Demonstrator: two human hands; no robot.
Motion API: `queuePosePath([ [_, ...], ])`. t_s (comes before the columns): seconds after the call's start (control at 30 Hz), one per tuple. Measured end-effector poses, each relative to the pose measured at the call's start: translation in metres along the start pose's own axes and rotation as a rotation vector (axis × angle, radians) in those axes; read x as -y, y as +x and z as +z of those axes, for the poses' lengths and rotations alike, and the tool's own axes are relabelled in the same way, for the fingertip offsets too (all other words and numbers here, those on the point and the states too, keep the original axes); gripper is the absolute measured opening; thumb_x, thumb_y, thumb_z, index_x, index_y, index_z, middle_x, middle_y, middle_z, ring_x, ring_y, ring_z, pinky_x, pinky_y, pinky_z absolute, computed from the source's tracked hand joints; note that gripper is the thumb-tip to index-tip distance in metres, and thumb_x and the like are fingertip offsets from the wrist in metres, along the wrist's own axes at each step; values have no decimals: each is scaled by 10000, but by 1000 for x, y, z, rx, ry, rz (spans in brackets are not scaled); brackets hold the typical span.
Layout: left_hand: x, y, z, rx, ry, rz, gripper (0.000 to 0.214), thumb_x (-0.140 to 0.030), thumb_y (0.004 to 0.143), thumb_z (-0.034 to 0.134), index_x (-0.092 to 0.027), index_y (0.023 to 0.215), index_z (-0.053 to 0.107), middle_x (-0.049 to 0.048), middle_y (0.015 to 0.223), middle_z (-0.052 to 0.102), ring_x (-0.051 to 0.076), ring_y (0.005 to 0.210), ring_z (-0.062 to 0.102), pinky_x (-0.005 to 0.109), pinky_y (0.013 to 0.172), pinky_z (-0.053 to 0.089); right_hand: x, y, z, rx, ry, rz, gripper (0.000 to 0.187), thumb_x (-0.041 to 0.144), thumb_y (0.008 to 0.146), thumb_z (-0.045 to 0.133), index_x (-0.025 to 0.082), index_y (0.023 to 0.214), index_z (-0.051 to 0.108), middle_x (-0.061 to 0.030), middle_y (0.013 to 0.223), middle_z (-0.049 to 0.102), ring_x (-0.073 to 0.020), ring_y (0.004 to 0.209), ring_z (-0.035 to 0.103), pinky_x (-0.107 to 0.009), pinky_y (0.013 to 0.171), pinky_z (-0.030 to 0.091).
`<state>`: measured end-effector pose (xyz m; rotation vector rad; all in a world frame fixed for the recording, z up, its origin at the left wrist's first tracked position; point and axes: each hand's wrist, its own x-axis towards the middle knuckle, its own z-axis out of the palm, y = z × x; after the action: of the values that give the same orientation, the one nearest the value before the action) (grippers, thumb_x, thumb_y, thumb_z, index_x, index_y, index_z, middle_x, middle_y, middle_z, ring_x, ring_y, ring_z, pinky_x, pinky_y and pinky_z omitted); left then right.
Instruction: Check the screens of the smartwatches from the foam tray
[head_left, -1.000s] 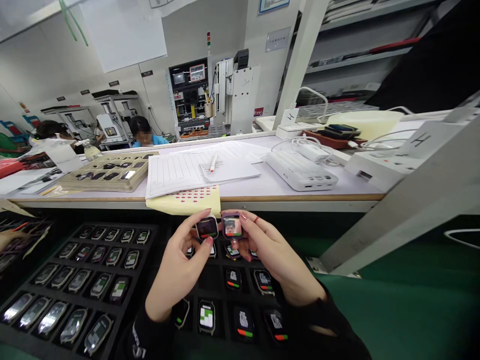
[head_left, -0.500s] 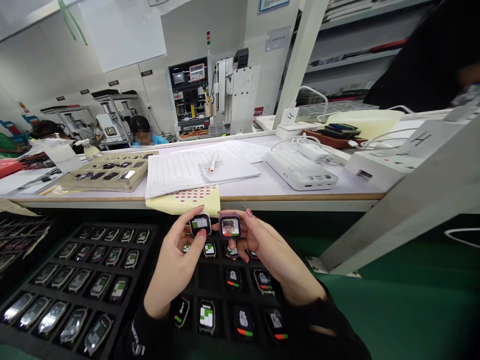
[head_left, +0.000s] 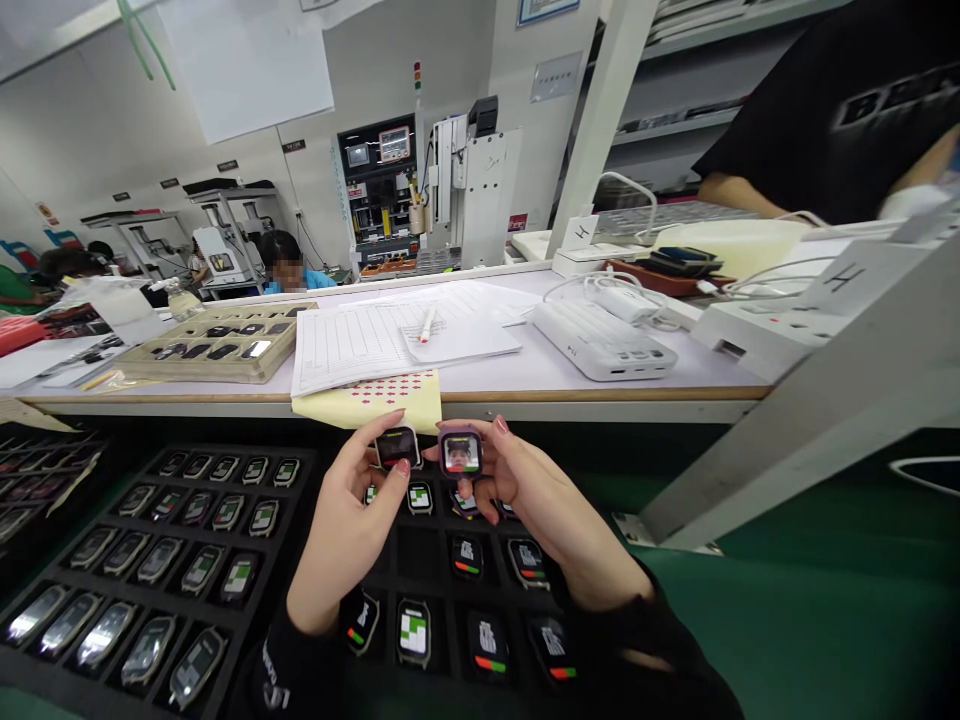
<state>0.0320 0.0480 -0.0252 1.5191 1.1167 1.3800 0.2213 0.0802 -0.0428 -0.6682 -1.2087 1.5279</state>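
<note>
- The person is holding two small watch bodies side by side, raised just above a black tray (head_left: 411, 552) and in front of the bench edge.
- The left hand (head_left: 351, 520) is pinching a pale-cased watch (head_left: 397, 446) between thumb and fingertips, its dark screen showing a little green.
- The right hand (head_left: 538, 512) is gripping a purple-cased watch (head_left: 460, 453) by its edges, its lit screen facing up toward the wearer.
- The two watches are sitting just beside each other, nearly touching.
- Below the hands, the tray is carrying more watches in its pockets, several glowing with green, white and red blocks.
- To the left, a second black tray (head_left: 225, 448) is lying full of rows of watches.
- Just beyond the hands, a yellow sheet (head_left: 371, 400) with red marks is hanging over the edge of the white bench (head_left: 525, 375).
- On the bench, ruled papers (head_left: 352, 345) are lying with a pen (head_left: 426, 325) on top, a beige tray (head_left: 217, 345) standing to their left and a white box (head_left: 600, 345) to their right.
- At the far right, another person in a black shirt (head_left: 840, 110) is leaning over the bench.
</note>
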Motion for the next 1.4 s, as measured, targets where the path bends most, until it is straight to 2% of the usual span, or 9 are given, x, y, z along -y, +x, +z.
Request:
queuePosePath([
  [0.13, 2, 1, 0, -2, 10, -15, 441, -286, 899, 664, -323, 1329, 570, 18, 1153, 654, 162, 1094, 609, 242, 939, 497, -1, 0, -1, 13, 13, -23, 574, 670, 957, 548, 169, 1203, 681, -148, 1027, 708, -160, 632, 578, -179, 406, 426],
  [0.27, 3, 1, 0, 3, 17, -12, 453, -286, 893, 668, -304, 1334, 565, 29, 1140, 654, 168, 1065, 621, 249, 910, 513, 2, -3, 1, 15, 7, -46, 535, 622, 984, 534, 184, 1271, 645, -145, 1079, 696, -164, 667, 582, -186, 422, 432],
  [0.37, 3, 2, 0, -1, 29, -9, 460, -286, 896, 658, -287, 1345, 558, 43, 1147, 657, 181, 1071, 624, 259, 894, 523, 7, -6, 2, 19, -25, -59, 473, 508, 964, 619, 204, 1326, 603, -130, 1124, 684, -162, 700, 573, -193, 448, 435],
  [0.47, 3, 2, 0, -3, 33, -1, 465, -287, 896, 655, -273, 1350, 555, 56, 1162, 658, 193, 1084, 625, 264, 883, 530, 10, -7, 3, 54, -46, -78, 492, 353, 896, 702, 211, 1348, 570, -118, 1157, 674, -171, 739, 574, -213, 481, 453],
  [0.67, 2, 3, 1, -14, 23, 2, 473, -283, 890, 666, -271, 1350, 556, 56, 1153, 650, 174, 1040, 628, 248, 864, 530, 8, -5, 0, 62, -48, -106, 496, 247, 878, 672, 232, 1359, 552, -108, 1242, 643, -197, 821, 603, -254, 538, 465],
  [0.83, 2, 3, 0, -19, 15, 14, 441, -264, 887, 666, -294, 1319, 584, 37, 1124, 643, 137, 968, 622, 210, 818, 527, 3, -3, -4, 24, -33, -157, 455, 234, 881, 671, 223, 1318, 547, -120, 1242, 653, -199, 819, 617, -257, 545, 456],
  [1.03, 2, 4, 0, -33, 26, 13, 446, -265, 884, 663, -282, 1323, 587, 54, 1166, 647, 151, 988, 635, 230, 842, 537, 2, -2, -4, 1, -78, -180, 447, 274, 891, 694, 238, 1316, 561, -110, 1251, 652, -203, 833, 633, -272, 582, 466],
  [1.23, 2, 4, 0, -40, 13, -2, 508, -294, 880, 673, -252, 1371, 547, 74, 1186, 654, 185, 1011, 641, 272, 840, 553, 4, -1, -1, -24, -117, -154, 500, 386, 875, 746, 245, 1317, 561, -113, 1215, 659, -216, 812, 626, -289, 580, 468],
  [1.4, 4, 6, -1, -48, 3, 12, 541, -277, 876, 675, -261, 1395, 525, 73, 1258, 622, 188, 1059, 625, 274, 866, 547, 8, -2, 2, -24, -116, -118, 526, 399, 869, 771, 235, 1316, 548, -110, 1186, 669, -202, 802, 597, -272, 568, 453],
])
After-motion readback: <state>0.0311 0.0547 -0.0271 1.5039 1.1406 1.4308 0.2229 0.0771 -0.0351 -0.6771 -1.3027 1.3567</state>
